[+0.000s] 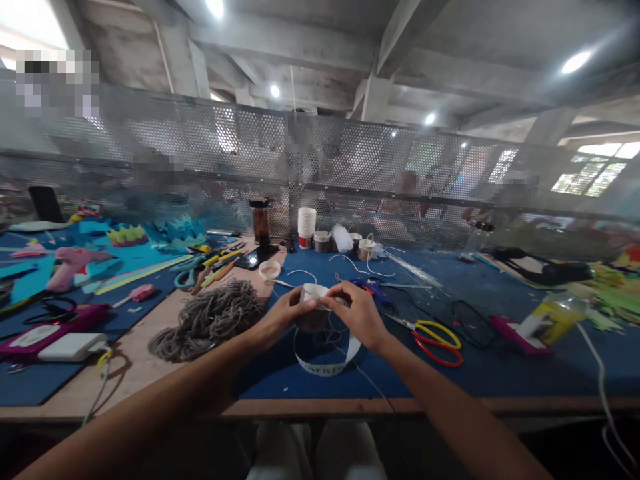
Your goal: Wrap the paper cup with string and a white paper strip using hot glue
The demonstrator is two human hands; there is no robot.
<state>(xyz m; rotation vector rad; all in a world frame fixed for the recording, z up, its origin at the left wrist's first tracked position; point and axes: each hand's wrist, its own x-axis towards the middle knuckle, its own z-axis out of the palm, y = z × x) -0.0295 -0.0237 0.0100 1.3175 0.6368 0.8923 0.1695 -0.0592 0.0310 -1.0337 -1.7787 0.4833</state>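
Observation:
Above the front middle of the table, my left hand point(286, 315) is closed round a small paper cup point(313, 323) with a white rim and a darker, greyish lower part. My right hand point(361, 317) pinches at the cup's rim, thumb and fingers together on a white ribbon. That printed ribbon point(325, 369) hangs in a loop below the cup, some letters readable. Thin pale string trails under my hands. To the left lies a heap of grey yarn point(215, 319). A ribbon roll point(270, 270) sits just beyond my left hand.
Scissors point(437, 341) with red and yellow handles and a blue glue gun point(373, 290) lie right. Stacked paper cups point(307, 227), a drink bottle point(260, 223) and a phone point(256, 257) stand or lie behind. A pink glue gun point(75, 263) is left; a yellow liquid bottle point(563, 317) is right.

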